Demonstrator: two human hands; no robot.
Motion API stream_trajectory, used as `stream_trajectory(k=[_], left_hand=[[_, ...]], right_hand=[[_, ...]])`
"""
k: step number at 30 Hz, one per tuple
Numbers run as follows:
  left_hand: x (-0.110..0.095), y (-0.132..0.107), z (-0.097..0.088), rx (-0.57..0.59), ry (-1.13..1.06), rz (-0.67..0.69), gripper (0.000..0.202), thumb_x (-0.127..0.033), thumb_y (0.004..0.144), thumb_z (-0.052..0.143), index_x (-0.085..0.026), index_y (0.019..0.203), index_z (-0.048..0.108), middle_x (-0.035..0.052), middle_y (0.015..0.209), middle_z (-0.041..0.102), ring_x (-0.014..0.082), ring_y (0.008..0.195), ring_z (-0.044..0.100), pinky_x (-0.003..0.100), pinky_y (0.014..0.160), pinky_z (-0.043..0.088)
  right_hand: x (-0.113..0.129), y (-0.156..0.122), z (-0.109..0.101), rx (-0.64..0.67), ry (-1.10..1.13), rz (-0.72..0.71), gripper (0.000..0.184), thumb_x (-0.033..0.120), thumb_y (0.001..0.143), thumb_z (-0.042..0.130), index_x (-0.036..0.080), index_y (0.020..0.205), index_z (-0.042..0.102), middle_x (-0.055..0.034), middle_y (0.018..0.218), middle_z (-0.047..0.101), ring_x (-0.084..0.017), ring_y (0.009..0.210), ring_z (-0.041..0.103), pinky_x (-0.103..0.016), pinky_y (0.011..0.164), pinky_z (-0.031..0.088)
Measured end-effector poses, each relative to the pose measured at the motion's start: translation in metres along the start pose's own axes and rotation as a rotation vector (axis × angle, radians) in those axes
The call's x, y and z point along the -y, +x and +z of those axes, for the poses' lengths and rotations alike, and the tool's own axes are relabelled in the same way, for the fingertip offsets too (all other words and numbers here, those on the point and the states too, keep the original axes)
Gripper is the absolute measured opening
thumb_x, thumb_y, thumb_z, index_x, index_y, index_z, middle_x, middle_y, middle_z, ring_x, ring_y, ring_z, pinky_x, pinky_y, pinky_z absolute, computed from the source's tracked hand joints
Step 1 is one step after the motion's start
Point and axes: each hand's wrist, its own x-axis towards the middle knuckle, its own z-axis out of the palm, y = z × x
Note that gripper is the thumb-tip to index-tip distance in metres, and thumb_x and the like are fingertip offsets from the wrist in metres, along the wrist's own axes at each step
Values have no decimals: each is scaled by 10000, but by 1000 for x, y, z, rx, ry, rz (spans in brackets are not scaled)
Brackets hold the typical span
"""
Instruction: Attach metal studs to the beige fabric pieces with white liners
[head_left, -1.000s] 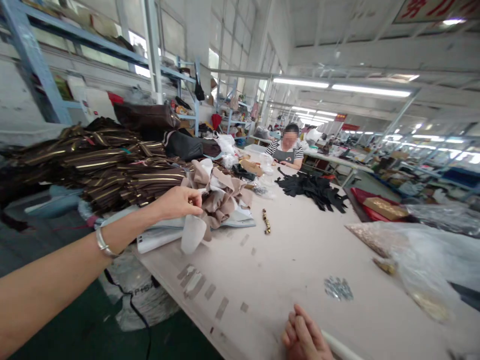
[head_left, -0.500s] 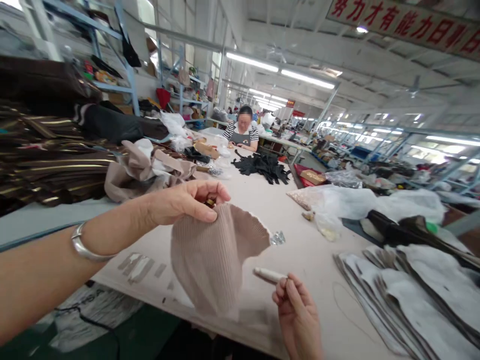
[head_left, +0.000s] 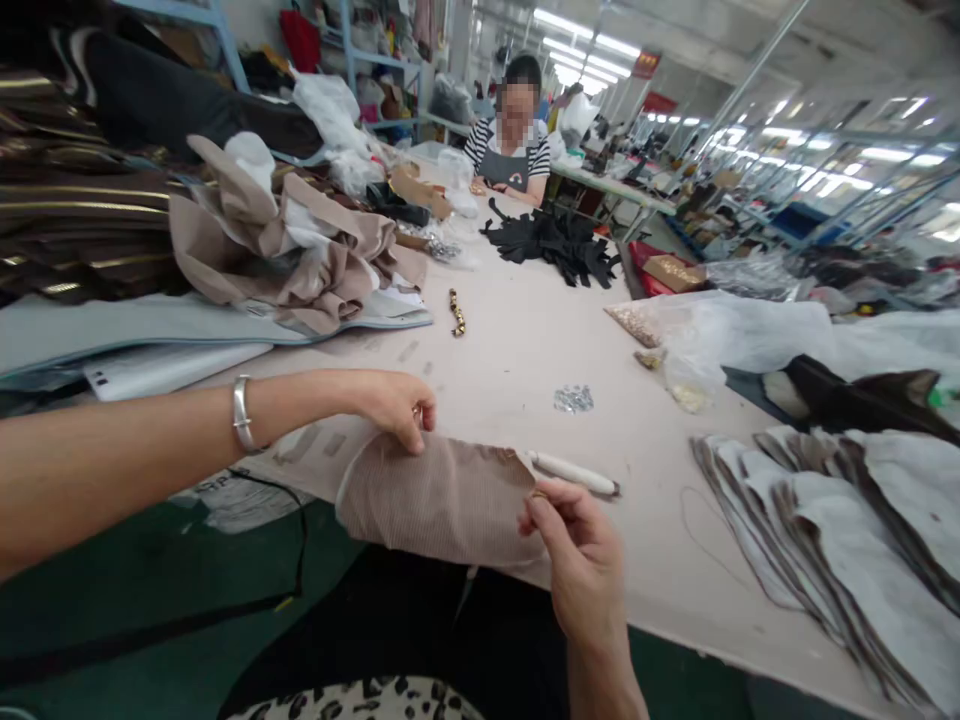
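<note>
While both hands (head_left: 394, 405) (head_left: 581, 560) pinch beige fabric (head_left: 442, 495), the bag (head_left: 225, 500) lettering is unreadable.

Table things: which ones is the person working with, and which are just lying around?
In use: beige ribbed fabric piece, pinched by left hand and right hand.
Lying about: white pen-shaped tool, small gold chain, heap of silver bits, pile of black fabric cut-outs.

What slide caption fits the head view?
Left hand and right hand hold a ribbed beige fabric piece at the table edge; a white pen-like tool lies beside it.
</note>
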Motion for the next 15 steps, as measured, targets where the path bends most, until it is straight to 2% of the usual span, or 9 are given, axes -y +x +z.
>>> stream_trajectory(k=[4,6,8,10,12,14,15], left_hand=[[-16,3,-1,53,79,-43,200,-221,531,719,-165,719,680,-7,655,622,169,649,521,272,597,366],[-22,4,1,99,58,-69,183,-209,541,691,-167,719,695,-5,638,615,166,633,512,270,582,360],[-24,5,4,139,10,-104,237,-212,568,648,-172,789,724,-10,617,594,159,604,500,262,553,346],[-23,6,8,162,-39,-143,291,-218,592,602,-178,853,725,-20,572,543,150,556,470,252,516,314],[-20,6,14,167,-128,-172,248,-242,608,598,-180,827,697,-30,530,481,140,522,428,243,484,280],[-14,6,21,152,-264,-172,192,-325,636,652,-183,765,661,-34,520,444,129,511,393,235,460,261],[-11,6,25,146,-332,-163,227,-383,636,693,-185,735,645,-37,519,431,121,502,370,232,447,247]], right_hand=[[0,17,35,226,69,189,202,370,816,787,192,878,713,-3,712,712,-124,628,647,-237,617,542],[-6,27,43,291,56,258,216,367,776,803,182,846,716,7,685,693,-105,571,617,-213,563,513],[-13,34,45,318,36,314,234,377,756,808,174,835,721,19,654,674,-87,509,583,-195,506,478],[-17,37,43,325,31,352,246,389,765,801,171,850,727,14,652,686,-87,507,595,-194,512,495],[-19,36,41,328,37,366,247,395,787,792,169,868,732,0,665,709,-100,558,634,-206,569,542],[-19,33,40,332,39,367,239,389,802,791,168,877,736,-7,676,724,-107,595,659,-214,609,569],[-19,32,40,336,41,368,233,382,805,792,168,876,737,-8,680,728,-109,603,665,-215,617,575]])
